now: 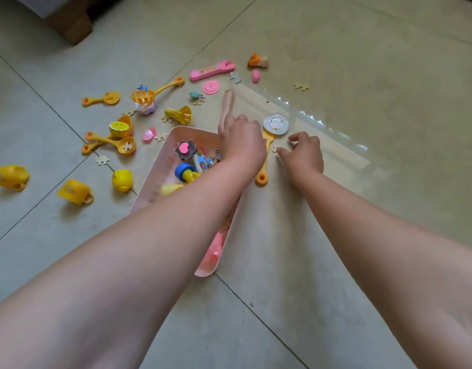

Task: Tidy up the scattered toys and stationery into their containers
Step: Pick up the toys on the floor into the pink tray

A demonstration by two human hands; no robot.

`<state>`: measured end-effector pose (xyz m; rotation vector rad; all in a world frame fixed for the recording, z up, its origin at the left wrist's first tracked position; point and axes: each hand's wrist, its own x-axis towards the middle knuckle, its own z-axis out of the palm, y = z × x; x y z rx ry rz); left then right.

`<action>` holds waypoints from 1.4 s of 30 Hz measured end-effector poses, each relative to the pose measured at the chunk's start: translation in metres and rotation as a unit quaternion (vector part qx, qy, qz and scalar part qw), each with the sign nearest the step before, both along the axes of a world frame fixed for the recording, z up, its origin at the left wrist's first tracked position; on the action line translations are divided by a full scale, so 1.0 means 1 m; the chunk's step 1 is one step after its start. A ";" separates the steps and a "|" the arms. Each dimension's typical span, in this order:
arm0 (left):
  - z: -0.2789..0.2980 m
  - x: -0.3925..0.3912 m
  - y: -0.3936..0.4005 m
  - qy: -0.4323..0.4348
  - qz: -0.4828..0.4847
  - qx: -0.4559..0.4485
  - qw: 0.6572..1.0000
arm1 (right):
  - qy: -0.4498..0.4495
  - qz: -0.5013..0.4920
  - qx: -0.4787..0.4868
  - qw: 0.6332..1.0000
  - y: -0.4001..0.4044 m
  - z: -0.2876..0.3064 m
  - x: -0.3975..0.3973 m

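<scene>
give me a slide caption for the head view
Mid-tidy: right hand pinches a puzzle piece beside the pink tray, yellow toys scattered on the tiled floor.

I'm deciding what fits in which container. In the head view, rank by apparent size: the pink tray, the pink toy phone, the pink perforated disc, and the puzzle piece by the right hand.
1. pink tray
2. pink toy phone
3. pink perforated disc
4. puzzle piece

The tray lies nearer the camera, but the gap is plain.
</scene>
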<state>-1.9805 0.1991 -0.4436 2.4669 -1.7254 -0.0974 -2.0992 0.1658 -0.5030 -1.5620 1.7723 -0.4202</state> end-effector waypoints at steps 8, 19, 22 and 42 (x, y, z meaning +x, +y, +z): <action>-0.023 -0.022 -0.035 -0.199 -0.073 0.223 0.952 | 0.040 0.055 0.023 0.997 -0.028 -0.004 -0.008; -0.027 -0.037 -0.048 -0.152 0.017 0.273 0.950 | -0.048 0.049 0.062 0.996 -0.018 -0.005 -0.025; -0.013 -0.036 -0.051 -0.082 0.050 0.222 0.970 | -0.119 0.019 0.074 0.990 -0.015 0.001 -0.023; 0.030 0.100 0.048 -0.078 0.174 0.239 0.952 | -0.049 0.091 -0.053 0.993 0.022 0.052 0.082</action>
